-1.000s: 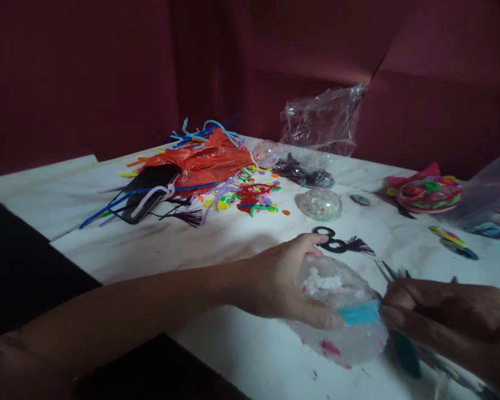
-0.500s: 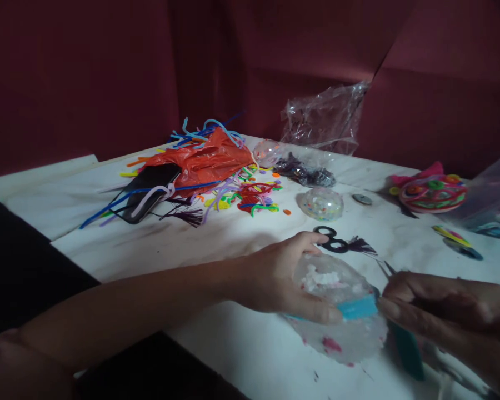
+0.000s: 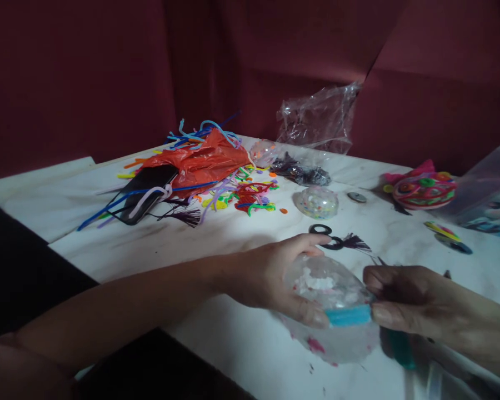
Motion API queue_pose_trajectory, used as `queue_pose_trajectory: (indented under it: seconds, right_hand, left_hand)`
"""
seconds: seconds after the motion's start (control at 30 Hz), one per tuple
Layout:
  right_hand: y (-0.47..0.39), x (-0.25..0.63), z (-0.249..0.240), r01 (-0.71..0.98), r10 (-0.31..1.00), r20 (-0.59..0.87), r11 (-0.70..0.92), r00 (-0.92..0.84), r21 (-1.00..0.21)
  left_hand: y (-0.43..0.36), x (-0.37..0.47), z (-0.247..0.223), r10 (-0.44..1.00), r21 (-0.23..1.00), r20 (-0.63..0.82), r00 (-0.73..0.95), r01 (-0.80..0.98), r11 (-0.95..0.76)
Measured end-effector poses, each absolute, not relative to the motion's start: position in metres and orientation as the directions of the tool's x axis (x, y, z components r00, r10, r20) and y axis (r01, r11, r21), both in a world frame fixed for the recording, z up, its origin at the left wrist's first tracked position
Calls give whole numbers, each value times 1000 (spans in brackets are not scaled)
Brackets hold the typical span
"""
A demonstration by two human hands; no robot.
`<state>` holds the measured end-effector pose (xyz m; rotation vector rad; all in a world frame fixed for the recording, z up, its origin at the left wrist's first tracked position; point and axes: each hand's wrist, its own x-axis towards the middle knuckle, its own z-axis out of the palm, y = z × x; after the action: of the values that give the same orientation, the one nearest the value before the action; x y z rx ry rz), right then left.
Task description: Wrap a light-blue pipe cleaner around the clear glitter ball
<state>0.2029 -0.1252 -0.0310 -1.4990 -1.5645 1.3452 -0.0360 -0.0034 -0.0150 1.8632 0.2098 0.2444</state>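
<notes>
My left hand [image 3: 287, 283] is wrapped round the left side of a translucent, lumpy shell-like ball [image 3: 316, 283] with white and pink specks. Its thumb presses on a light blue strip [image 3: 349, 315] that runs across the ball's middle. At the ball's right edge, my right hand [image 3: 408, 300] has thumb and fingers closed on the strip's end. A teal-handled tool [image 3: 401, 350] lies on the table below the right hand, partly hidden by it. Just beyond my left fingers are black rings [image 3: 331, 238] beside a dark tassel [image 3: 357, 243].
A marbled white table [image 3: 233, 344] bears a phone [image 3: 150, 194], a red plastic bag [image 3: 210, 158] and several coloured pipe cleaner pieces. Farther right are a speckled clear dome [image 3: 316, 203], a clear bag [image 3: 316, 119], a coin-like disc [image 3: 357, 197] and a decorated fish [image 3: 425, 190].
My right hand has come in against the ball's right edge and turned, its fingers closing on the strip's end. The view has shifted slightly; my left hand keeps its hold.
</notes>
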Motion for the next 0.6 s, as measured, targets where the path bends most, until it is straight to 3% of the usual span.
queue_pose_trajectory:
  seconds: [0.23, 0.6]
  right_hand:
    - [-124, 201, -26, 270, 943, -216, -145, -254, -952]
    - [-125, 196, -25, 322, 951, -161, -70, -264, -944]
  left_hand:
    - [1, -35, -17, 229, 963, 63, 972, 1, -269]
    - [9, -33, -19, 155, 995, 6, 988, 9, -95]
